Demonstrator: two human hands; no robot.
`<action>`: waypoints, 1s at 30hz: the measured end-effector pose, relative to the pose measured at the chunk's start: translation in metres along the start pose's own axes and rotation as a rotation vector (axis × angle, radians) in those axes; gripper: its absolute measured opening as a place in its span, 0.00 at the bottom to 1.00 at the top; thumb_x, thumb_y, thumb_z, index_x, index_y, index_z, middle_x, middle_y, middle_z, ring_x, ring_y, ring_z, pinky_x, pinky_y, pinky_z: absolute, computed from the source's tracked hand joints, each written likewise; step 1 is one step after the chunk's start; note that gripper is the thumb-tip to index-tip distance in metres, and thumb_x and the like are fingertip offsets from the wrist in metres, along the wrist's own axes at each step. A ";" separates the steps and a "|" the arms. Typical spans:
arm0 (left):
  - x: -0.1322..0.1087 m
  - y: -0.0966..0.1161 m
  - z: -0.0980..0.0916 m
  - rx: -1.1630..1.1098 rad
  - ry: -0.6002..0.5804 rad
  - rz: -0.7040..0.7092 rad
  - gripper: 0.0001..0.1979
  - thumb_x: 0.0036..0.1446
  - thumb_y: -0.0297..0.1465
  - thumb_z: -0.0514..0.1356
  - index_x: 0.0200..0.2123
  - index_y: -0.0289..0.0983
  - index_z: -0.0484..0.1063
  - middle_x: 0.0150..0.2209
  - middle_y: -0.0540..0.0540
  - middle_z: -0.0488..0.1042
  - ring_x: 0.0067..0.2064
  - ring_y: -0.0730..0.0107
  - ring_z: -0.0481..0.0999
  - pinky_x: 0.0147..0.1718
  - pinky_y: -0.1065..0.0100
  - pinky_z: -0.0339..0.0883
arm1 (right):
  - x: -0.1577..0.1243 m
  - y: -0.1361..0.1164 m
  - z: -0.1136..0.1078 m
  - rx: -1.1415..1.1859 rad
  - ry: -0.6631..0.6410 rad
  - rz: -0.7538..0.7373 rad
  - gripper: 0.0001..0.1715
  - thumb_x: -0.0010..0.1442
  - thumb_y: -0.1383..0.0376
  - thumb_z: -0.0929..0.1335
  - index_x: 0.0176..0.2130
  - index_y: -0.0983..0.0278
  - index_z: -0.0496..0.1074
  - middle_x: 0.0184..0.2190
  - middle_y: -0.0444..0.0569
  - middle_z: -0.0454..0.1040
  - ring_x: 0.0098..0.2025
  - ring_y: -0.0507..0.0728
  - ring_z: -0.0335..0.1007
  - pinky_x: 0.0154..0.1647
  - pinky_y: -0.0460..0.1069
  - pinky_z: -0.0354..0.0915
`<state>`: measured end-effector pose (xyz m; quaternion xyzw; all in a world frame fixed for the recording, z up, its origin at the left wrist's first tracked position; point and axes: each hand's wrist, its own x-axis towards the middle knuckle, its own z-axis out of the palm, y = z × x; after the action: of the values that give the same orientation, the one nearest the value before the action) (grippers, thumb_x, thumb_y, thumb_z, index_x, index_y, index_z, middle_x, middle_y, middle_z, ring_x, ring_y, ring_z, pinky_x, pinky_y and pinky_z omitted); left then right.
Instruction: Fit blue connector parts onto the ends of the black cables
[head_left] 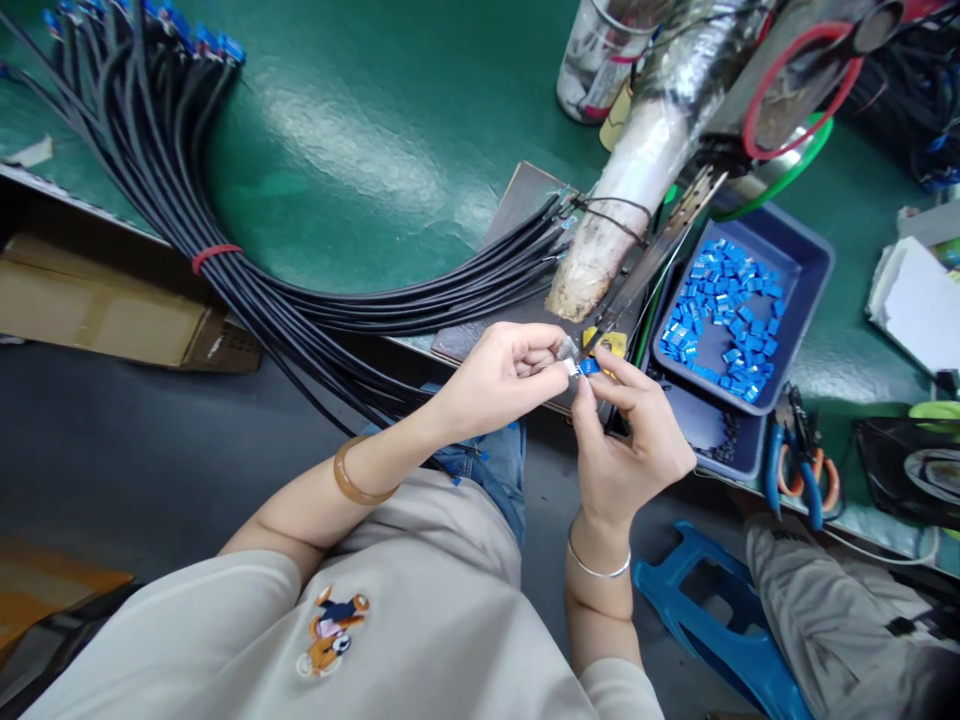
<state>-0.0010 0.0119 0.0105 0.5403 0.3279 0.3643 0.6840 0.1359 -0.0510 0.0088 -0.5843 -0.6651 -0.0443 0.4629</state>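
My left hand (504, 372) pinches the metal end of a black cable at the edge of the green table (360, 130). My right hand (626, 440) is closed in a pinch on a small blue connector piece (589, 366) pressed against that cable end. A thick bundle of black cables (247, 290), tied with a red band (214, 254), sweeps from the far left to a dark plate (525, 205) in front of me. A blue tray (806, 260) holding several blue connector pieces (724, 315) sits just right of my hands.
A foil-wrapped pipe (637, 170) slants down over the plate. Blue-handled pliers (799, 465) lie to the right of the tray. A cardboard box (97, 305) sits under the table at left. Below right are a blue stool (720, 620) and another person's grey-trousered leg (825, 610).
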 end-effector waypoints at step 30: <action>0.013 -0.002 -0.048 1.251 0.306 0.376 0.12 0.60 0.29 0.57 0.43 0.34 0.78 0.39 0.39 0.76 0.45 0.54 0.72 0.41 0.58 0.65 | -0.024 -0.009 -0.030 0.226 0.309 0.181 0.05 0.63 0.61 0.68 0.35 0.58 0.67 0.17 0.35 0.68 0.13 0.50 0.64 0.13 0.47 0.59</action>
<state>-0.0341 0.0470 -0.0023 0.8252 0.4707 0.2911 0.1127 0.1427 -0.0896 0.0149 -0.5724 -0.5317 -0.0167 0.6240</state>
